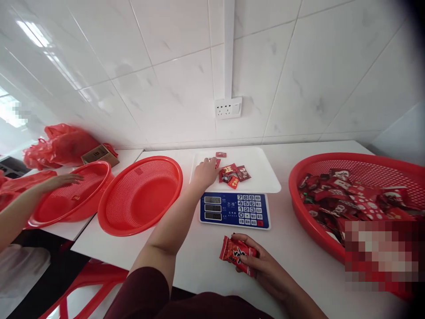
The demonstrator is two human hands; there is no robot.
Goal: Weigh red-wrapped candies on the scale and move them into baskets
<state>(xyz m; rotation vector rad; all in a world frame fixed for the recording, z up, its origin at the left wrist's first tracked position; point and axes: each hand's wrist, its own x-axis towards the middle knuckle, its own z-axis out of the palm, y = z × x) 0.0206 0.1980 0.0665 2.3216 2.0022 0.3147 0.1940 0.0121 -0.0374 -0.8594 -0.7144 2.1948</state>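
Note:
Over the white pan (265, 175) of a weighing scale, my left hand (205, 172) reaches forward with its fingers closed on a small red packet (218, 163). Just right of it lies a loose pile of small red and dark snack packets (234, 173). One more flat red packet (221, 154) rests near the pan's back edge. My right hand (260, 261) grips a red snack packet (238, 255) with black lettering, in front of the scale's blue keypad panel (235, 210). The fingers of that hand are wrapped behind the packet.
A red basket (297, 208) full of packets stands on the right. Left of the scale is an empty red basket (106, 208). Further left, another person's hand (61, 180) is above a second red basket (99, 170). Red plastic bags (71, 144) and a cardboard box (99, 155) sit behind.

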